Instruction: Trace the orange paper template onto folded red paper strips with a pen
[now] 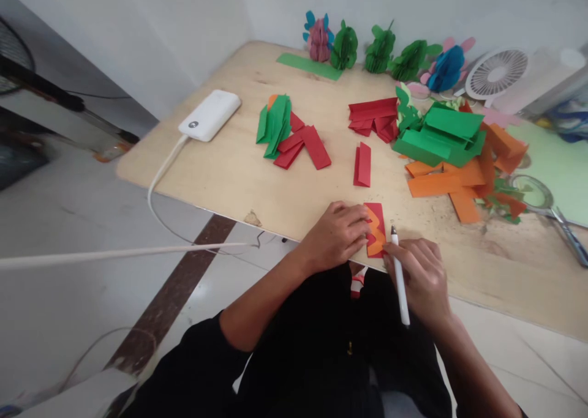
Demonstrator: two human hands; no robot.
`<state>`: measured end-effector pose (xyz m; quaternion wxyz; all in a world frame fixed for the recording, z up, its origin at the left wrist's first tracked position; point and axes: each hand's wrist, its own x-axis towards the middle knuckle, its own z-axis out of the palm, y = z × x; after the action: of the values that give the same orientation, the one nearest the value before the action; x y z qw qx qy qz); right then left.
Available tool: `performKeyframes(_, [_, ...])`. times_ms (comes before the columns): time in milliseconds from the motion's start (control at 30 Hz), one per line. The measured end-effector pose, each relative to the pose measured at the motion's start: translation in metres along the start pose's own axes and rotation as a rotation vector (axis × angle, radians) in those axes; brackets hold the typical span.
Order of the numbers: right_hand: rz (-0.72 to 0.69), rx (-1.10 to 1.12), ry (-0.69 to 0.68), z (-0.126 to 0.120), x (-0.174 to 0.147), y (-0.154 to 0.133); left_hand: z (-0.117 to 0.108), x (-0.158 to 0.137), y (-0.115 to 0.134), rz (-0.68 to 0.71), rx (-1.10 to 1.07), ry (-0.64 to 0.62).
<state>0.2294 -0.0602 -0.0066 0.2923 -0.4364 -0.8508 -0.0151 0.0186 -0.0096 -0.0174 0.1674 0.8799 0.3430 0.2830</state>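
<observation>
At the table's near edge lies a red paper rectangle point(378, 211) with a wavy-edged orange paper cut-out point(375, 240) on top. My left hand point(337, 234) holds both down from the left, its fingers bent and pressed on them. A white pen point(400, 280) is gripped in my right hand point(420, 274), slanting with its dark tip up beside the red paper. The right fingertips touch the paper's lower right edge. Just beyond is a folded red strip point(362, 164).
Behind lie folded green strips point(278, 124), red strips point(374, 115), a green pile point(441, 133) and orange pieces point(459, 179). Scissors point(558, 213) rest at right. A white power bank point(210, 115) with a cable sits left. Paper figures point(379, 49) and a small fan point(498, 74) line the wall.
</observation>
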Motion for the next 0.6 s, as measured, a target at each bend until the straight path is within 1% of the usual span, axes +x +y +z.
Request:
performKeyframes(267, [-0.011,0.005,0.006,0.0005,-0.0008,-0.0002,-0.0002,-0.0002,-0.0004,-0.010,0.000,-0.020])
performKeyframes(500, [-0.017,0.017,0.020,0.0022,-0.0019,0.0012,0.0002,0.0001,-0.0001,0.004,-0.010,0.012])
performKeyframes(600, [-0.018,0.012,0.013,0.0026,-0.0031,0.0016,0.0000,0.0001,-0.0004,0.004,-0.001,0.006])
